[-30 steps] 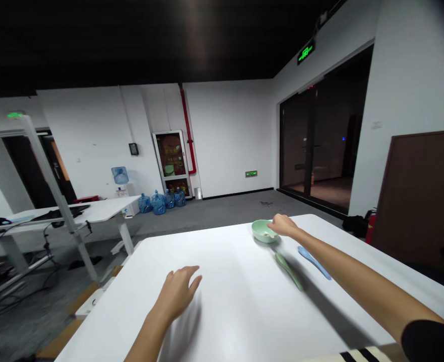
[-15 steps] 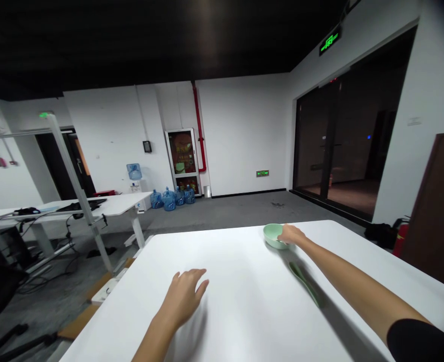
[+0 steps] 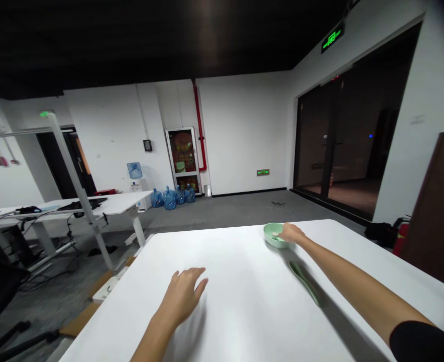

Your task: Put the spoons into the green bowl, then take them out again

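My right hand (image 3: 292, 233) reaches across the white table (image 3: 237, 256), its fingertips over the rim of a pale green bowl (image 3: 270, 233). A small pale utensil (image 3: 276, 236) lies in the bowl, partly hidden by those fingers, and I cannot tell whether they grip it. Below the bowl, a long green plastic spoon (image 3: 305, 282) lies on the tabletop beside my right forearm (image 3: 353, 286). My left hand (image 3: 182, 296) stays over the near part of the table, fingers apart, holding nothing. No blue spoon shows now.
A dark bag (image 3: 378, 234) and a red fire extinguisher (image 3: 402, 237) stand beyond the table's right side, near a brown board (image 3: 438, 211). Another white desk (image 3: 105, 203) with cables stands at the left. Blue water bottles (image 3: 169, 198) line the far wall.
The view has swung, shifting the room and table rightward. The blue spoon has dropped out of sight near my right forearm. My right hand stays at the bowl, and my left hand barely moves.
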Demonstrator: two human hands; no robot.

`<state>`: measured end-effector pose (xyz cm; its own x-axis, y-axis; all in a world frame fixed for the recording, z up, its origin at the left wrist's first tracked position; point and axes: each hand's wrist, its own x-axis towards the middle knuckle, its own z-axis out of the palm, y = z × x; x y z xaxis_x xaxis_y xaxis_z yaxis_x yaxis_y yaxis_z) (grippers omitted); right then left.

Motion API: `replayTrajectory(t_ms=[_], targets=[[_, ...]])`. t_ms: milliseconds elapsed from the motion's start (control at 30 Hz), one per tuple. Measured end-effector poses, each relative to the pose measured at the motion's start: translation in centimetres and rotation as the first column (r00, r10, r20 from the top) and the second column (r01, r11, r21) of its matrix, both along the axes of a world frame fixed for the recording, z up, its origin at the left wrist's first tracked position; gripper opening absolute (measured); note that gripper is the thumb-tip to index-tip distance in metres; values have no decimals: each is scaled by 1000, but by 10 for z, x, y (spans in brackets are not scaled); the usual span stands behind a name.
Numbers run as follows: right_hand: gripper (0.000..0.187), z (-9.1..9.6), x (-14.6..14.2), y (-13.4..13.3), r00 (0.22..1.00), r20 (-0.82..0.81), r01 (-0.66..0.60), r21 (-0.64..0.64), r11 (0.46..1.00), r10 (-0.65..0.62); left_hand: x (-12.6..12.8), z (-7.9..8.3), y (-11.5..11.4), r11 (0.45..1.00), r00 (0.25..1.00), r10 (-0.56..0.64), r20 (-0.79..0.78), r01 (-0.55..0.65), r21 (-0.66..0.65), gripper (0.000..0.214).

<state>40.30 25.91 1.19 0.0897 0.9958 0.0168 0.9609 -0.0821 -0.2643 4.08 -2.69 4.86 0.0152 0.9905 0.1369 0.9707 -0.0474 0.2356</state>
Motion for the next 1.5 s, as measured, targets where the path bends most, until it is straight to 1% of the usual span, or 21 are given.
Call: replayTrajectory(t_ms=[67, 167, 233, 300, 367, 433, 533, 633, 733, 933, 1067, 1167, 1333, 1500], targets=[[50, 13, 2, -12, 1000, -3, 4, 27, 1000, -4, 0, 0, 0, 1000, 1000, -5, -2, 5, -3, 48], [36, 35, 9, -40, 1000, 1, -10, 47, 999, 10, -2, -1, 0, 1000, 1000, -21, -1, 21, -2, 49], [27, 48, 15, -65, 999, -15, -46, 38, 998, 47, -3, -1, 0, 999, 999, -32, -2, 32, -1, 49], [27, 55, 23, -90, 993, -50, -107, 28, 994, 109, -3, 0, -1, 999, 999, -35, -6, 35, -1, 50], [33, 55, 30, -114, 981, -87, -170, 20, 985, 171, -4, 0, -1, 1000, 999, -31, -8, 31, 0, 50], [35, 49, 36, -133, 971, -129, -201, 4, 980, 200, -4, 1, -1, 999, 999, -36, -5, 36, 4, 50], [32, 35, 41, -150, 967, -177, -194, -46, 980, 183, -5, 1, -2, 999, 999, -50, -1, 50, 8, 50], [29, 22, 41, -156, 973, -179, -163, -90, 983, 145, -6, 0, -3, 998, 998, -54, -8, 54, 14, 50], [28, 12, 42, -157, 976, -176, -153, -114, 982, 132, -6, 0, -5, 998, 999, -54, -7, 54, 14, 50], [20, -5, 47, -153, 979, -184, -118, -137, 984, 92, -6, 1, -5, 999, 999, -48, -2, 48, 6, 50], [18, -15, 51, -150, 986, -154, -98, -169, 981, 72, -5, 1, -4, 999, 999, -54, -9, 54, 0, 50], [15, -20, 54, -150, 987, -143, -95, -185, 978, 68, -6, 0, -3, 998, 998, -59, -5, 59, 1, 51], [22, -25, 57, -149, 992, -93, -107, -220, 970, 89, -6, -1, -2, 999, 999, -49, -8, 49, -10, 51], [20, -29, 58, -147, 994, -67, -98, -258, 961, 83, -5, 2, -4, 999, 999, -52, 2, 52, -15, 51]])
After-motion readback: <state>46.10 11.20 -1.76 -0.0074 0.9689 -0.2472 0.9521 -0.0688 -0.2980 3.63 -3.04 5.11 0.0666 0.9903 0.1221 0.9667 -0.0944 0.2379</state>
